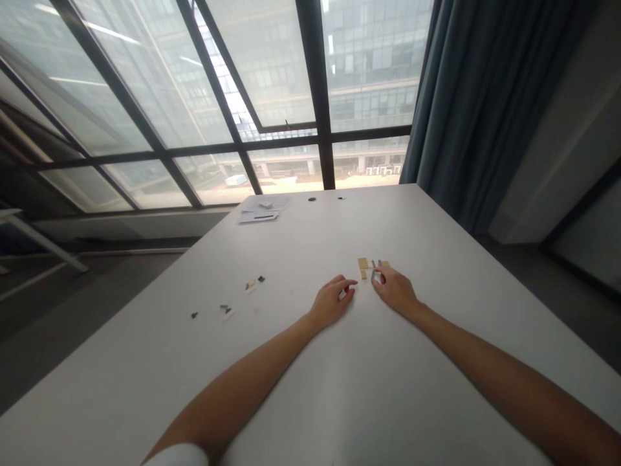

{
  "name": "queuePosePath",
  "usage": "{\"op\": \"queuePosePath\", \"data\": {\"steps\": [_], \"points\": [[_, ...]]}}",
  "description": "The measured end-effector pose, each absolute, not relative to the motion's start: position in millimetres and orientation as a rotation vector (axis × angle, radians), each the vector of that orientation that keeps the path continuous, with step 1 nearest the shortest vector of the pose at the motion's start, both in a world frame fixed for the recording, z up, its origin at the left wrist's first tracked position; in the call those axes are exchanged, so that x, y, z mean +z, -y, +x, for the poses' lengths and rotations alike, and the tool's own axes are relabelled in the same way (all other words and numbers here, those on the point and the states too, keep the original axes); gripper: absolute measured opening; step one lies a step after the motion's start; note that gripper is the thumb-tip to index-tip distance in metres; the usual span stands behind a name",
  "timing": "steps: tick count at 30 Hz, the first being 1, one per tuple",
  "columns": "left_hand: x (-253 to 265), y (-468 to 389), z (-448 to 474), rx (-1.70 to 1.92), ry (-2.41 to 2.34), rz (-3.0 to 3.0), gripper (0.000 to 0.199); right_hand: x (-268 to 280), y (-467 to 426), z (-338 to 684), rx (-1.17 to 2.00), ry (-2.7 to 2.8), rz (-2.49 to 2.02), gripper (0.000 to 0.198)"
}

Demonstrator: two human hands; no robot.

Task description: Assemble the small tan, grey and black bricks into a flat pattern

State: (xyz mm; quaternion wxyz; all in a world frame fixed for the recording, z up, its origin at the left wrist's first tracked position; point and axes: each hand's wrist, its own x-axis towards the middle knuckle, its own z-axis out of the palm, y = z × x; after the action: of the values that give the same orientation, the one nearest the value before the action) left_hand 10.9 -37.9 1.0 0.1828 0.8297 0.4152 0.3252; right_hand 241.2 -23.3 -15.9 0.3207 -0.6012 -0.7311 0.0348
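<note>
At frame centre-right, I see the right hand (395, 289) pinching a small grey strip (373, 276), just right of a yellow rectangular block (363, 275); left hand (334, 301) empty, fingertips parted.

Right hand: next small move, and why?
Probably ease the right hand slightly left, bringing the small grey piece at its tips nearer the lower yellow piece: a gap seems to separate them, and the left hand is close enough to steady things. Whether the grey piece is gripped is too small to tell.
</note>
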Motion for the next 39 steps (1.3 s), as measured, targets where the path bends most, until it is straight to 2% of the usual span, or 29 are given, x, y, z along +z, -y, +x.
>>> {"op": "queuePosePath", "data": {"steps": [13, 20, 23, 31, 39], "points": [[3.9, 37.3, 9.6, 0.872, -1.235, 2.338, 0.03, -13.3, 25.8, 237.0, 0.145, 1.929, -1.675, 0.023], [7.9, 28.3, 9.8, 0.419, -1.481, 2.343, 0.039, -4.5, 26.3, 228.5, 0.214, 1.966, -1.855, 0.02], [11.8, 20.8, 17.3, 0.333, -1.513, 2.372, 0.034, -1.5, 22.9, 227.5, 0.237, 1.979, -1.87, 0.023], [6.9, 14.2, 32.6, 0.512, -1.726, 2.316, 0.03, -1.3, 17.5, 225.0, 0.224, 2.048, -1.836, 0.022], [8.3, 23.0, 35.7, 0.497, -1.633, 2.446, 0.03, 0.6, 20.1, 227.2, 0.206, 2.062, -1.821, 0.024]]}}
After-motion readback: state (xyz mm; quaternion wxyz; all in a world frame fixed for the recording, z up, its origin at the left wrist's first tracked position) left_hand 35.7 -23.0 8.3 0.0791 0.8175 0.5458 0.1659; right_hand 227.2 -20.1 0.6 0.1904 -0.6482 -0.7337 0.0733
